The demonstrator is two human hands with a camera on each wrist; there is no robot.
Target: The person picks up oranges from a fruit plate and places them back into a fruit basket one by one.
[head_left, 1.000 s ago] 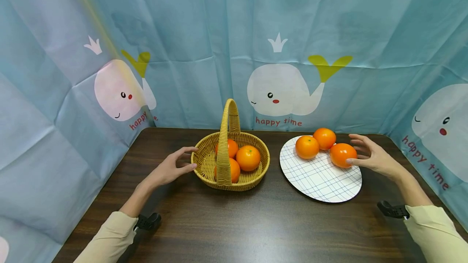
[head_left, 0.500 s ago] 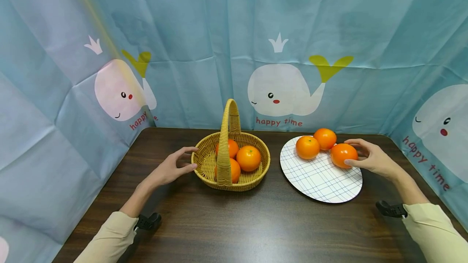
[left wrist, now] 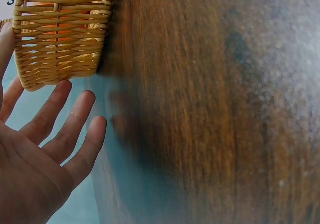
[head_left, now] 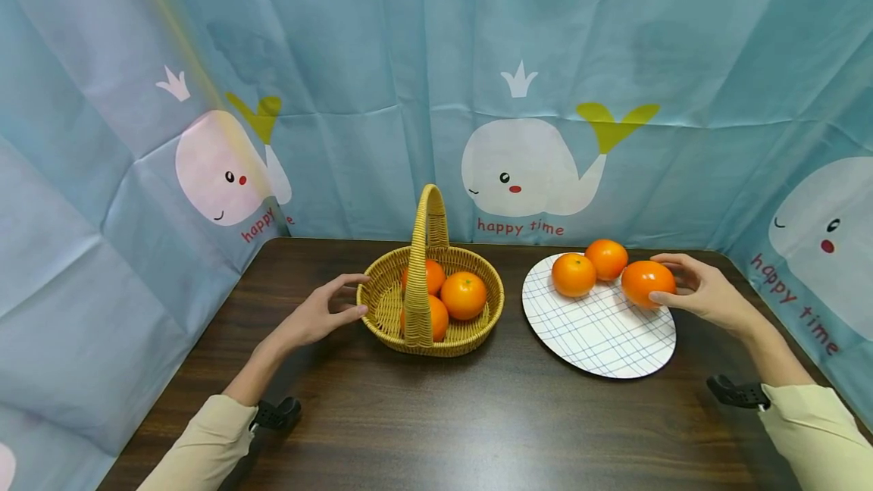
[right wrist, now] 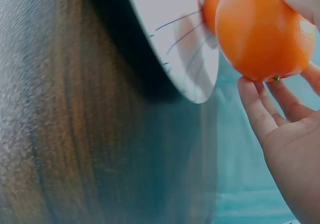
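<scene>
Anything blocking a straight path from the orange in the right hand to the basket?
Yes: in the head view, the leftmost orange on the plate lies on the line from the held orange to the basket. Nothing else visible stands between them.

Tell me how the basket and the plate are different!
The wicker basket is yellow; the plate is white with crossing blue lines. The basket is deep with a tall handle; the plate is flatter with none. Three oranges show in the basket; two rest on the plate, another orange in the right hand. Both sit on the dark table.
</scene>
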